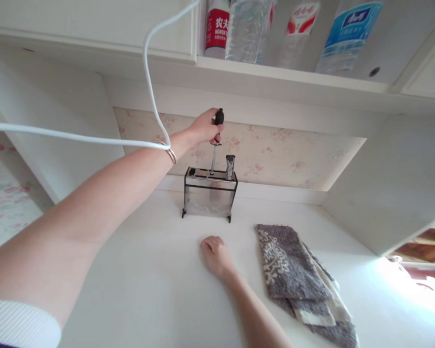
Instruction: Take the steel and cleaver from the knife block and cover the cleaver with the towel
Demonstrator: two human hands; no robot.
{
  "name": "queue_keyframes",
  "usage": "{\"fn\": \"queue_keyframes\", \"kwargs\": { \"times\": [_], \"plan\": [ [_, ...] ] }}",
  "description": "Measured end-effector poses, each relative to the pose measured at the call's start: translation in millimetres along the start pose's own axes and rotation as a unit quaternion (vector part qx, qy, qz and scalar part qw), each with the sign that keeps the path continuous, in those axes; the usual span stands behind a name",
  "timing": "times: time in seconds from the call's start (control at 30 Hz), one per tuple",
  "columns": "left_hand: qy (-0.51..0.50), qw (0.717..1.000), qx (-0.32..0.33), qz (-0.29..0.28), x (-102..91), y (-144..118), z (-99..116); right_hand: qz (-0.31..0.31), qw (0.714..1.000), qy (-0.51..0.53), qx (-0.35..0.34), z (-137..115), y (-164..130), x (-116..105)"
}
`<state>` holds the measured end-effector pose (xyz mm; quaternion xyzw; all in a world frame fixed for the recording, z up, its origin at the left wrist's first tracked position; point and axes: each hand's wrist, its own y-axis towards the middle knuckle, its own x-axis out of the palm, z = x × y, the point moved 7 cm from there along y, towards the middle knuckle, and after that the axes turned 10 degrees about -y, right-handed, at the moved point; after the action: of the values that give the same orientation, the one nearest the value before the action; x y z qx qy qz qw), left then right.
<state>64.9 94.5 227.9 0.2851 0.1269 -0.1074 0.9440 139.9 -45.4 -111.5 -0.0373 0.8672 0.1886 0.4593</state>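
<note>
My left hand [203, 129] grips the black handle of a sharpening steel [217, 126], whose metal rod runs down into a slot of the clear knife block [209, 194]. The block has a black frame and stands against the back wall of the white counter [152, 270]. A second dark handle [230, 166] sticks up from the block on the right. My right hand [215, 256] rests on the counter in front of the block, fingers curled, holding nothing. A bracelet sits on my left wrist.
A grey patterned towel [293, 270] lies folded on the counter at the right. A white cable [149, 82] hangs across my left arm. Plastic bottles [246, 29] stand on the shelf above. White cabinet walls close in both sides.
</note>
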Motion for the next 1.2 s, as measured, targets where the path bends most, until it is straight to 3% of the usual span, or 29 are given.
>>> {"fn": "queue_keyframes", "kwargs": {
  "times": [0.2,0.37,0.6,0.8,1.0,1.2],
  "plan": [
    [-0.027,0.999,0.028,-0.011,-11.4,-10.2,27.4,-0.001,1.000,-0.014,-0.004,-2.6,-1.2,-0.7],
    [-0.048,0.998,0.037,0.014,-23.3,-11.6,25.9,0.002,1.000,-0.016,-0.005,-4.6,-1.7,-2.4],
    [-0.061,0.995,0.048,0.068,-35.4,11.8,17.5,0.002,1.000,-0.027,-0.005,-4.1,-2.3,-0.3],
    [-0.058,0.995,0.079,0.037,-45.0,16.1,30.6,0.008,0.999,-0.038,-0.006,-5.7,-2.4,-1.2],
    [-0.060,0.993,0.089,0.046,-62.2,-19.9,41.5,0.004,0.999,-0.043,-0.006,-7.0,-3.4,-1.7],
    [-0.039,0.983,0.177,0.042,-87.0,-90.1,43.2,0.004,0.999,-0.044,-0.013,-10.9,-4.3,-3.5]
  ]
}}
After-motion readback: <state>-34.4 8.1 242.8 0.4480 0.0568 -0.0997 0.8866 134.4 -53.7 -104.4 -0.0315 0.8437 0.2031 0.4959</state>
